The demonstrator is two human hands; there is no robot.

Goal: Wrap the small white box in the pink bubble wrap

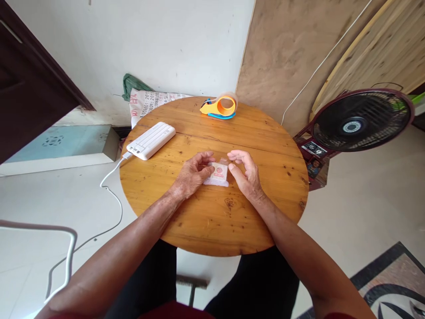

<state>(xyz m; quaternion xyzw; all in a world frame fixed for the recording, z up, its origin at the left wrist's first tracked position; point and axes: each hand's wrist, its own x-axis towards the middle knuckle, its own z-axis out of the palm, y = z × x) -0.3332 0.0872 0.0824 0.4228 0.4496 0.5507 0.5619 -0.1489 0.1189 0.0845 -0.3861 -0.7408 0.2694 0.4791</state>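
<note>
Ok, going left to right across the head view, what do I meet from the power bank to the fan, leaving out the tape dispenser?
White power bank → left hand → small clear packet → right hand → fan.

Domestic room, by appearance; exact use not determinable. Evidence: one round bench, varnished knotty wood; one electric fan, dark, at right; one white wall, marked; one brown board panel, adjoining; pale tiled floor, with patterned inlay at lower right; one printed sack and one green bag, against the wall behind the bench.
</note>
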